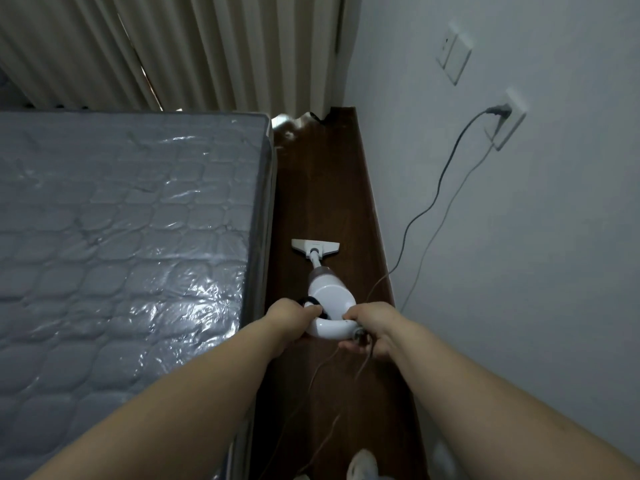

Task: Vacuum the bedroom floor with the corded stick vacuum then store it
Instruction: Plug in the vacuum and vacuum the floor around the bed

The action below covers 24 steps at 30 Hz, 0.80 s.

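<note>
Two hands hold the white corded stick vacuum (329, 292): left hand (294, 315) and right hand (372, 327) each grip its looped handle. Its flat floor head (315, 247) lies ahead on the dark wooden floor (329, 188). Vacuuming seems underway; next, push onward minding the grey cord (440, 188).

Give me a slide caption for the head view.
Both hands grip white stick vacuum between mattress and wall.

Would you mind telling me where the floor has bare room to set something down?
The floor is bare ahead of the vacuum head, between mattress and wall, up to the curtain. Nearer, it is crowded: both hands hold the vacuum and its cord trails there.
</note>
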Tool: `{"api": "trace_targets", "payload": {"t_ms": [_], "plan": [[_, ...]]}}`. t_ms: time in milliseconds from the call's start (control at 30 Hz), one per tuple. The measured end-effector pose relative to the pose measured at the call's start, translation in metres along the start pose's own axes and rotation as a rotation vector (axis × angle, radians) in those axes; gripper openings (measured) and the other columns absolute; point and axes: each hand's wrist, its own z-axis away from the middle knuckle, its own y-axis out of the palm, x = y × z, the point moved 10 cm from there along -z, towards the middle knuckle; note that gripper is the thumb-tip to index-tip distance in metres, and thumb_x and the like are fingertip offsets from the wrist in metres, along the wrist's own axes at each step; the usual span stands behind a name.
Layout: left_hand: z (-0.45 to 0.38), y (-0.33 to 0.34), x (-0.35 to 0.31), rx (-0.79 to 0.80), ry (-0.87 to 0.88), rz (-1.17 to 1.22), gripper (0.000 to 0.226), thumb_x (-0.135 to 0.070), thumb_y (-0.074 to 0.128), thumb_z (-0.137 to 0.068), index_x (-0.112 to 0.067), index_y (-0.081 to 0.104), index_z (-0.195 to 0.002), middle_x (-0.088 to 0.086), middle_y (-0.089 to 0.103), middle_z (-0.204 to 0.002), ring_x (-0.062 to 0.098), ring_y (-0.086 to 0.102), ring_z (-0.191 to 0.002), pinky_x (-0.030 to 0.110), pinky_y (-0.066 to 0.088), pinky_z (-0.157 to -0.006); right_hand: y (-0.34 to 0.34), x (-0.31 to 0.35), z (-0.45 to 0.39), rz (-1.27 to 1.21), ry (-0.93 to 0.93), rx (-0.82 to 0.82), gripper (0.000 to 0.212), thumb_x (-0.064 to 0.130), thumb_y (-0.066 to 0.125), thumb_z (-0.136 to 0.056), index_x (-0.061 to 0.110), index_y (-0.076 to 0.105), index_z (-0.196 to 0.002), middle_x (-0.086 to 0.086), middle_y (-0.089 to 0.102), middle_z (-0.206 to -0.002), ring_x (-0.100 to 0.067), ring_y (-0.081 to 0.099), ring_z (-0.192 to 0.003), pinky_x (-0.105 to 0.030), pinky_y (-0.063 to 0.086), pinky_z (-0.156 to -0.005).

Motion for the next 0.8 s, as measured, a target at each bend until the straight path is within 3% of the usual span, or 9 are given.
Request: {"api": "trace_targets", "payload": {"t_ms": [300, 467, 567, 800], "plan": [[-0.086, -0.002, -0.062, -0.015, -0.045, -0.012, 0.036, -0.032, 0.061, -0.091, 0.001, 0.066, -0.103, 0.017, 0.061, -0.088, 0.035, 0.062, -0.089, 0.049, 0.053, -0.088, -0.014, 0.085, -0.077, 0.057, 0.063, 0.037, 0.023, 0.005, 0.051, -0.090, -0.001, 0.042, -0.110, -0.024, 0.053, -0.090, -0.030, 0.065, -0.062, -0.032, 0.058, -0.054], [-0.144, -0.015, -0.130, -0.092, -0.083, 0.037, 0.033, -0.032, 0.060, -0.092, -0.001, 0.067, -0.104, 0.019, 0.066, -0.095, 0.034, 0.063, -0.092, 0.048, 0.051, -0.091, -0.027, 0.176, -0.117, 0.071, 0.057, 0.065, 0.025, 0.006, 0.051, -0.092, 0.001, 0.041, -0.115, -0.024, 0.052, -0.090, -0.029, 0.064, -0.063, -0.032, 0.057, -0.053], [-0.177, -0.015, -0.181, -0.102, -0.075, 0.076, 0.036, -0.031, 0.060, -0.092, 0.001, 0.066, -0.105, 0.022, 0.066, -0.102, 0.037, 0.064, -0.098, 0.049, 0.052, -0.093, -0.044, 0.235, -0.140, 0.072, 0.008, 0.046, 0.026, 0.007, 0.051, -0.091, 0.000, 0.042, -0.115, -0.023, 0.052, -0.092, -0.030, 0.063, -0.063, -0.028, 0.056, -0.043], [-0.212, -0.002, -0.255, -0.078, -0.065, 0.080, 0.035, -0.033, 0.061, -0.091, -0.002, 0.064, -0.108, 0.018, 0.066, -0.103, 0.033, 0.064, -0.099, 0.047, 0.054, -0.091, -0.092, 0.310, -0.175, 0.104, -0.056, -0.080, 0.023, 0.008, 0.053, -0.083, 0.000, 0.048, -0.104, -0.024, 0.058, -0.080, -0.022, 0.058, -0.032, -0.018, 0.045, -0.034]]}}
